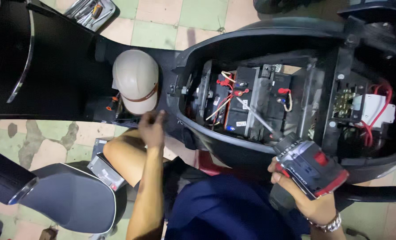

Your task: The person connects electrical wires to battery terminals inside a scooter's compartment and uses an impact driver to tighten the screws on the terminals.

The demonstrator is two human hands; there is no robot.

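Over the open battery bay [251, 102], the right hand [302, 195] grips a drill [311, 166], bit slanting up-left toward the batteries; left hand [152, 129], empty and loosely open, rests farther left.

The floor [162, 22] is laid with square tiles in pale green and cream, set in a checker pattern. At the lower left the tiles [42, 138] are worn, with dark blotches and chipped patches (the grout lines there look grimy too). A metal tray of hand tools [90, 11] sits on the floor at the top, partly cut by the frame edge. A black seat with light piping [71, 200] lies at the lower left, and a chrome-tipped dark part [6, 182] crosses the left edge beside it. Light is dim and even, with soft glare on the tiles near the top. No walls or windows show in this downward view.
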